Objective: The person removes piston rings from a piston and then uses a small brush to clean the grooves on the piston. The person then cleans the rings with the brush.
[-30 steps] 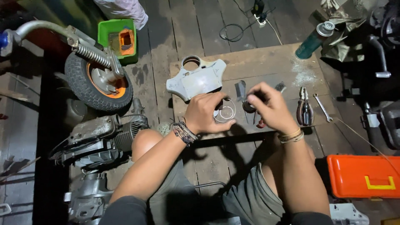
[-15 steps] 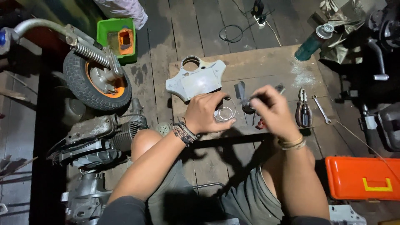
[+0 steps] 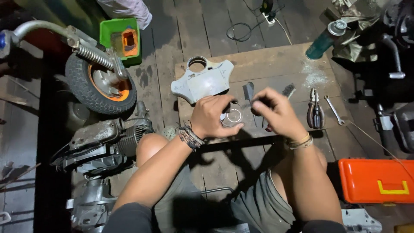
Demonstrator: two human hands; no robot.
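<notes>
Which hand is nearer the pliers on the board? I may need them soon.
The right hand. It works just left of the pliers, apart from them. The left hand sits farther off, beyond the right hand, holding a metal ring.

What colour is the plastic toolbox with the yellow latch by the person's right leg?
Bright orange: the plastic toolbox shows clearly in the head view.

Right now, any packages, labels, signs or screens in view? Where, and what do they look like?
No signs, screens or readable labels.
Orange toolbox: lower right on the floor, rectangular, yellow latch.
Green tub: top left by the wheel, square, orange piece inside.
Teal can: top right, lying tilted, silver cap.
</notes>
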